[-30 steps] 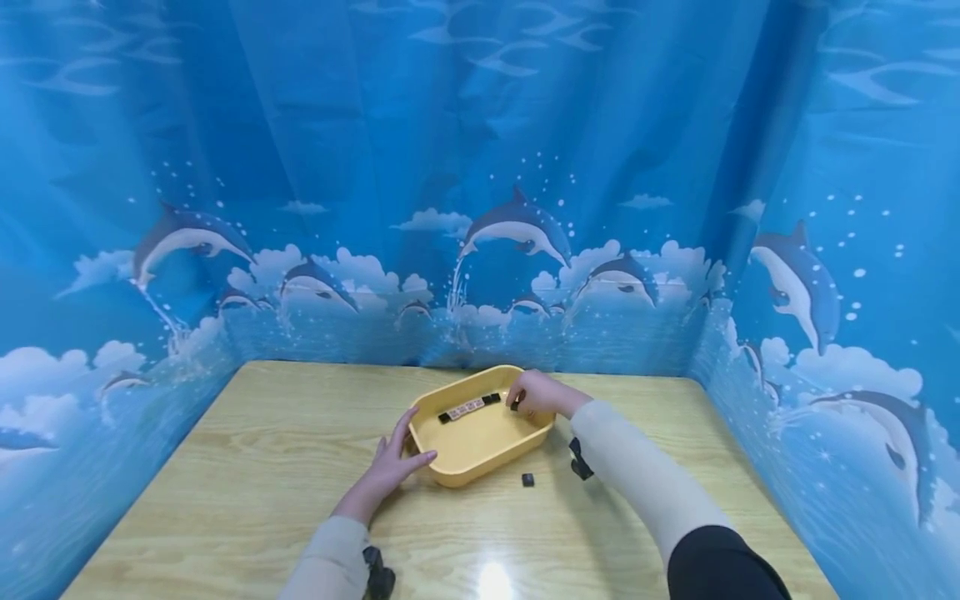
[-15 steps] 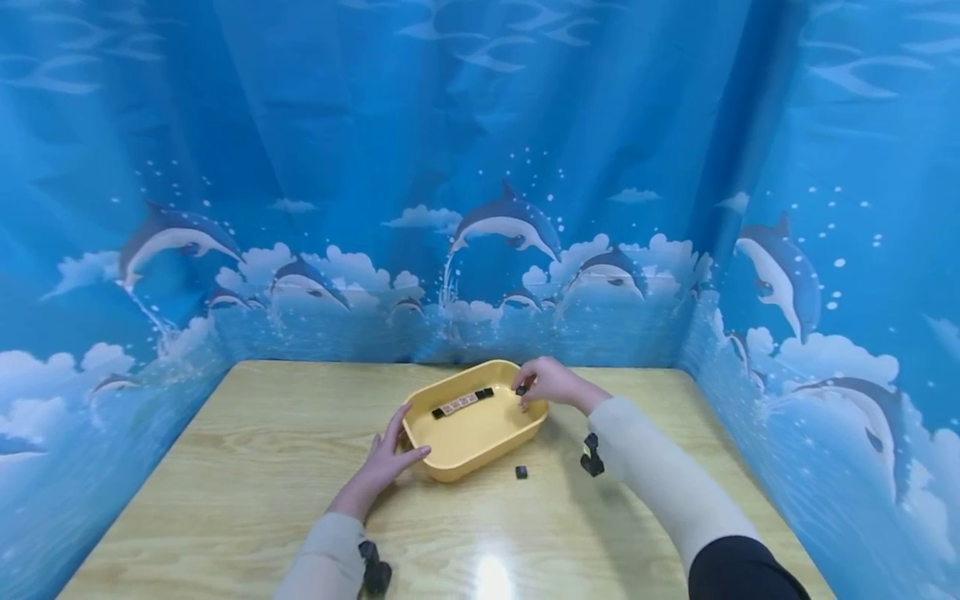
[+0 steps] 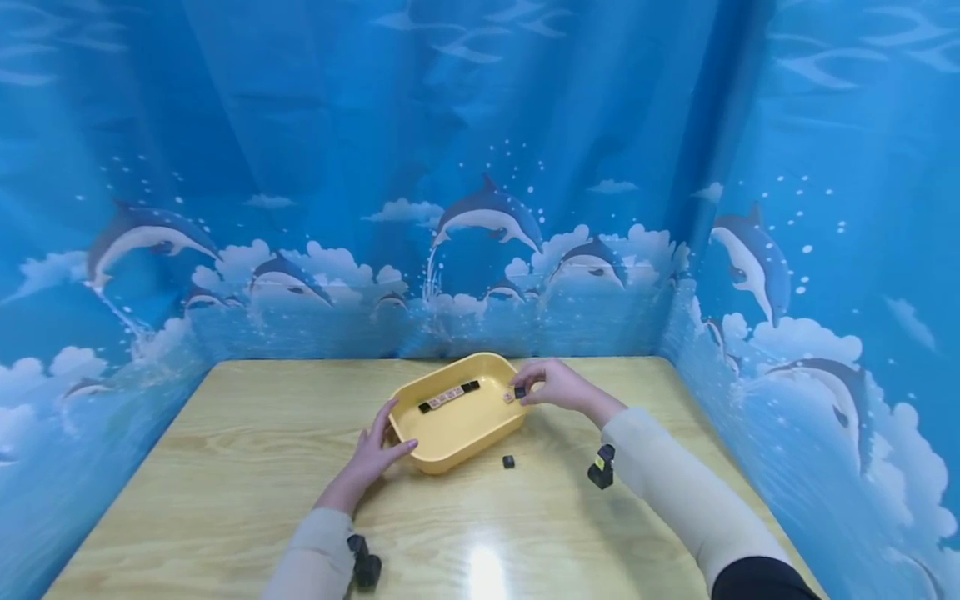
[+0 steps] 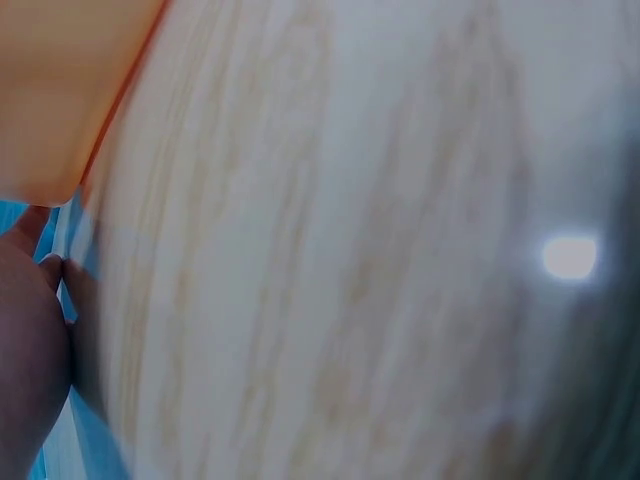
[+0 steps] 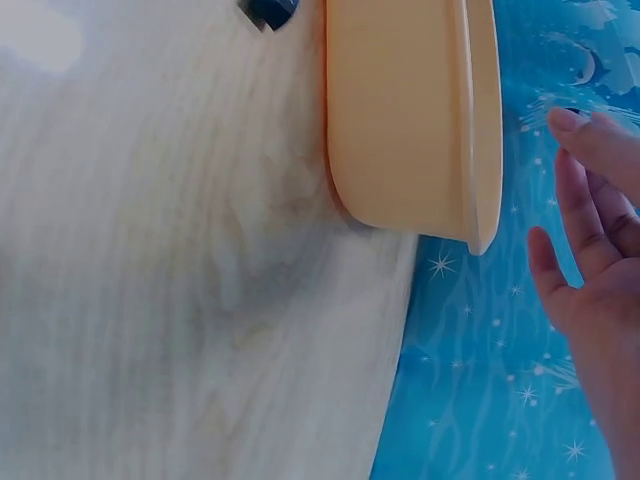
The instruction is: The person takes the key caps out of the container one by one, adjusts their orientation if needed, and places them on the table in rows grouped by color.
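Observation:
A shallow yellow tray [image 3: 450, 450] stands on the table. Inside lies a row of small cubes [image 3: 447, 397], pink-and-white in the middle, black at both ends. My left hand [image 3: 367, 457] rests on the tray's left end, fingers spread along the outside and thumb at the near rim. Over the tray's right end, my right hand [image 3: 558, 387] pinches a small black cube [image 3: 520, 392] between thumb and fingertips. Just beside it shows a pink-and-white piece [image 3: 509, 397]; I cannot tell whether it is held. Another black cube [image 3: 508, 462] sits on the table in front of the tray.
The light wooden table [image 3: 247, 467] carries the tray near its far edge. A blue curtain [image 3: 337, 208] printed with dolphins hangs behind and along both sides. Each sleeve bears a black wrist camera [image 3: 602, 467].
My right hand has moved right and slightly up from inside the tray, keeping the black cube. The pink-and-white piece has come into sight. The left hand stays on the tray; the head view has shifted.

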Tool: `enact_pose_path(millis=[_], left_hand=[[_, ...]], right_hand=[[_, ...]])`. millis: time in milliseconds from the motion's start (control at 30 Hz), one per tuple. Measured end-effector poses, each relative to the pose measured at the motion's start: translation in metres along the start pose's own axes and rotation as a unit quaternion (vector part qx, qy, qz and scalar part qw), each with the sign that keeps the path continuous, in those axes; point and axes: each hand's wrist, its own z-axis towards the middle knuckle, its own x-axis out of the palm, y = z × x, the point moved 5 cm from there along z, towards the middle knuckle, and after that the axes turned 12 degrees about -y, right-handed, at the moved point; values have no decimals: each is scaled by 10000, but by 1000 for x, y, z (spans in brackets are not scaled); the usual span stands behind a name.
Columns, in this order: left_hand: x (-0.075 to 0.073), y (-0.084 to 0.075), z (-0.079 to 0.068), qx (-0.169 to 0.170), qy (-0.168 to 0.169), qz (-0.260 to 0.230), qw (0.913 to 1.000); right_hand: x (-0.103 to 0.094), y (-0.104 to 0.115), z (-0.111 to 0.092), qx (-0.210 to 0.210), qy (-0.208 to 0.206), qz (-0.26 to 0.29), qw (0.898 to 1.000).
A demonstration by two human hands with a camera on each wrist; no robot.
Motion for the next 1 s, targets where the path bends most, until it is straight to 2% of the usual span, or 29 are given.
enact_pose_path(millis=[267,467,700,833,1000], left_hand=[[0,1,0,-103,4,30,9999],[-1,0,-2,-101,-25,65,9999],[-1,0,-1,-86,24,41,10000],[-2,-1,-1,-155,69,72,9998],[0,1,1,-284,156,65,9995]], right_hand=[[4,-4,-24,363,-288,236,9986],[10,-12,-40,362,-424,494,9972],[22,-17,-62,551,-463,839,9939],[32,-20,-71,623,-388,748,9945],[43,-27,-79,908,-516,625,9926]])
